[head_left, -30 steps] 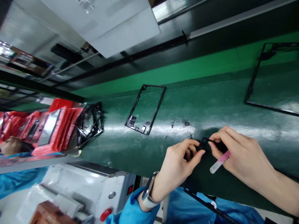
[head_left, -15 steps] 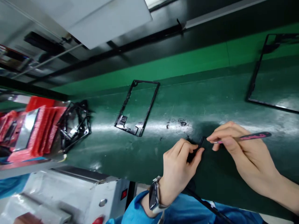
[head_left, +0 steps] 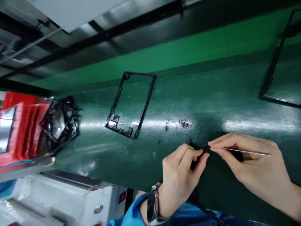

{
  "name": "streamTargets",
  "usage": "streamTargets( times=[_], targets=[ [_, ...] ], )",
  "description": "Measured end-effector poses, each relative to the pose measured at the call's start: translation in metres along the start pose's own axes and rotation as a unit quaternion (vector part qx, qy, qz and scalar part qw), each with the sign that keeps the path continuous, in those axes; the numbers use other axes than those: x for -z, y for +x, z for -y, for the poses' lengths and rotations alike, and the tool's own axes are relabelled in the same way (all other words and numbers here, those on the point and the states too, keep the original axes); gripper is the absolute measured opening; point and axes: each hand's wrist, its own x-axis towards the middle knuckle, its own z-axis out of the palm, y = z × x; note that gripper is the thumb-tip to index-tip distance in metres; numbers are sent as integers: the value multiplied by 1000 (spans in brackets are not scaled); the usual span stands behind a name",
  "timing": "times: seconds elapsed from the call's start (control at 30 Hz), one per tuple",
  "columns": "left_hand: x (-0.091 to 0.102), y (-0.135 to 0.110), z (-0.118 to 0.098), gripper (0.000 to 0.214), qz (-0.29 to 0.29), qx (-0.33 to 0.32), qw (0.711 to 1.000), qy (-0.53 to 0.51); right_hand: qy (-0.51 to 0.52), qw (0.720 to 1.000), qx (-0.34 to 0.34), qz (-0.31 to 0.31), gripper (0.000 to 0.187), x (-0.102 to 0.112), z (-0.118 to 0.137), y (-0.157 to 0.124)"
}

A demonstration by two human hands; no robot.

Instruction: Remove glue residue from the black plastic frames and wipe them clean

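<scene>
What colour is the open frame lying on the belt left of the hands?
The frame is black, against the green belt; the head view shows it.

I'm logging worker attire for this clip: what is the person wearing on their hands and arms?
Both hands are bare: no gloves, no visible rings. The left hand wears a wristwatch with a dark rectangular face and silvery case, and a bright blue fabric sleeve starts just behind it. Behind the right hand the forearm is uncovered to the picture's edge.
</scene>
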Motion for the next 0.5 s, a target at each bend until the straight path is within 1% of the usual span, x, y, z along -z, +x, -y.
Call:
streamTargets(
  times=[0.1, 0.3, 0.5],
  targets=[
    [0, 1, 0, 11, -1, -2, 1000, -1, 13, 1000, -6, 6, 16, -1, 1, 0],
    [1, 2, -1, 11, -1, -5, 1000, -3, 13, 1000, 18, 0, 20, 0, 0, -1],
    [2, 2, -1, 12, 2, -6, 1000, -1, 16, 1000, 24, -3, 22, -1, -2, 0]
  ],
)
